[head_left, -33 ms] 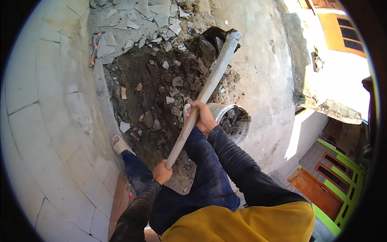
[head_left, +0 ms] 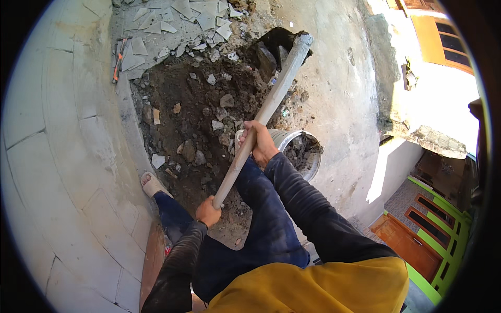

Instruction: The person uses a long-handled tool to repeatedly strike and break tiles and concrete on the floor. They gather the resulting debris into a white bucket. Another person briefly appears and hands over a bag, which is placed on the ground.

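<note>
A hoe point(head_left: 276, 94) with a long, pale wooden handle slants from near my body to the far right side of the dug soil. Its dark head point(head_left: 275, 37) lies at the far end among soil and lumps, so its blade shows only in part. My left hand point(head_left: 209, 212) is wrapped round the handle's near end. Higher up, around the middle, my right hand point(head_left: 264, 143) grips the same handle. Dark, loose soil point(head_left: 198, 109) mixed with stones spreads beneath it. Close to my right forearm stands a pale bucket point(head_left: 314, 169) holding soil and rubble.
Broken tile pieces point(head_left: 203, 18) cover the far left ground. An orange-and-black hand tool point(head_left: 119, 61) lies by the pale block wall point(head_left: 62, 172) on the left. My sandalled left foot point(head_left: 151, 184) is beside that wall. Concrete floor point(head_left: 339, 104) stretches to the right.
The view has shifted slightly, moving the ground and bucket a little up and left in the picture. Both hands keep their hold on the hoe, which hardly moves.
</note>
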`<state>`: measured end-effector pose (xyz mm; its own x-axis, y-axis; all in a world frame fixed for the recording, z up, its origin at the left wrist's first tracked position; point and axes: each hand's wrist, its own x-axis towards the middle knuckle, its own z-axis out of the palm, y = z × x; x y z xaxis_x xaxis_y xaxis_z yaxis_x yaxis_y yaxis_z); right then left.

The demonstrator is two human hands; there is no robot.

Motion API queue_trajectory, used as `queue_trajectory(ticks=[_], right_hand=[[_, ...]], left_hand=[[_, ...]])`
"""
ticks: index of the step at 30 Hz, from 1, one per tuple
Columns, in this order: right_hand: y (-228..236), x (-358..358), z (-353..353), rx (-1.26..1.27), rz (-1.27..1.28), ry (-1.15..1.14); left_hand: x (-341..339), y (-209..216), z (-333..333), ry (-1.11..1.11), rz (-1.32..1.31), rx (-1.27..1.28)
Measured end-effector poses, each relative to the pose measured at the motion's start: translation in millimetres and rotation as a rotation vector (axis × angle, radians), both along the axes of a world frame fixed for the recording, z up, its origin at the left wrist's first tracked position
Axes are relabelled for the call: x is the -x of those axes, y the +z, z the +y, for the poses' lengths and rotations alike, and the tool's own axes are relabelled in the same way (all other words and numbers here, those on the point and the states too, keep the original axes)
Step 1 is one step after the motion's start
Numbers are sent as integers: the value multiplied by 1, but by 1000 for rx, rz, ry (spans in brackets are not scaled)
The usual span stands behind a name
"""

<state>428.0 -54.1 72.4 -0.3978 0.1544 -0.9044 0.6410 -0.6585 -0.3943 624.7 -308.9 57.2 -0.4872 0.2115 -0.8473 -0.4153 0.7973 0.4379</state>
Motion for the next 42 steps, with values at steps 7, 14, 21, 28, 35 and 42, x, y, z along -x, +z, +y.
queue_trajectory(ticks=[7, 14, 21, 28, 35, 42], right_hand=[[63, 30, 29, -161, 546, 79], [136, 166, 9, -274, 1120, 340], [-117, 169, -172, -553, 680, 595], [-332, -146, -226, -209, -237, 927], [-261, -16, -163, 38, -373, 845], [-112, 70, -74, 239, -83, 688]], left_hand=[[68, -103, 69, 70, 558, -131], [170, -21, 90, 442, 676, -439], [140, -150, -13, 689, 174, -304], [-142, -86, -35, 1178, -572, -171], [13, 37, -21, 1191, -672, -616], [81, 167, 54, 1062, -470, -1204]])
